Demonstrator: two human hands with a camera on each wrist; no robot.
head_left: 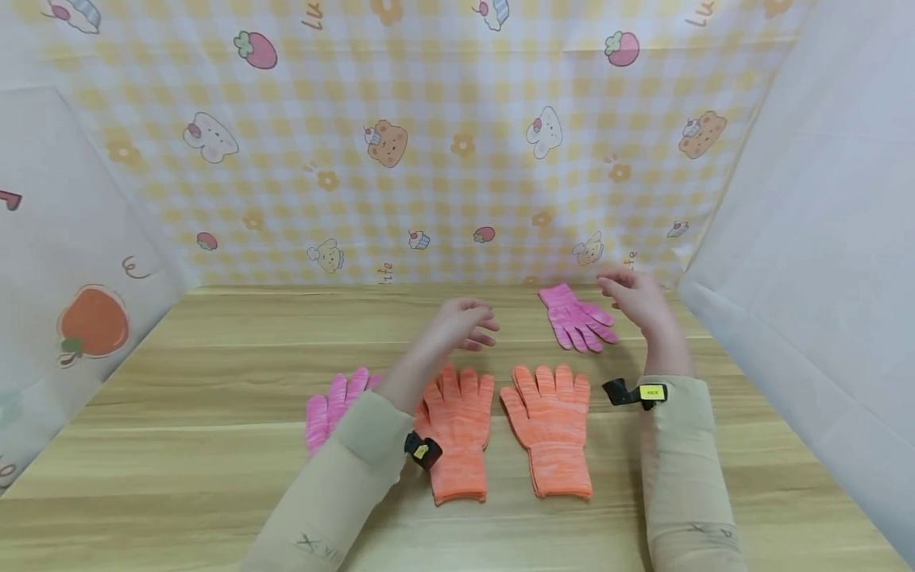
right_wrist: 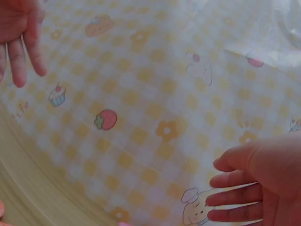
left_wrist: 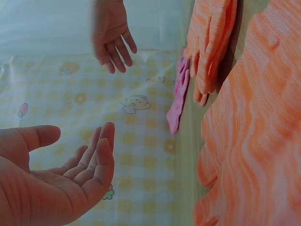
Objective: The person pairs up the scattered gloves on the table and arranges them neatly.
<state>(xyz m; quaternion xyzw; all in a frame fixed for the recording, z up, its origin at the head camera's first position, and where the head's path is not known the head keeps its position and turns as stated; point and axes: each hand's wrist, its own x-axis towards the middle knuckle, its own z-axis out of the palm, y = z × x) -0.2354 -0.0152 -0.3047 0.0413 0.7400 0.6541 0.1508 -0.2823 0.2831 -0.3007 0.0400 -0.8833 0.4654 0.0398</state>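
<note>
My left hand (head_left: 457,324) hovers above the middle of the table with its fingers relaxed and nothing in them. Below its wrist lies an orange knit glove (head_left: 461,429), partly covered by the forearm. A second orange glove (head_left: 556,433) lies flat beside it, fingers pointing away. Farther left, a pink glove (head_left: 332,405) shows its fingers while the sleeve hides the rest. My right hand (head_left: 635,298), loosely bent and holding nothing, is over the far right of the table. Another pink glove (head_left: 575,319) is just left of it, cuff toward the back wall.
The wooden table (head_left: 207,373) ends at a yellow checked cloth (head_left: 443,191) at the back. White sheets (head_left: 822,262) hang at both sides. Each sleeve carries a black wrist strap (head_left: 629,392).
</note>
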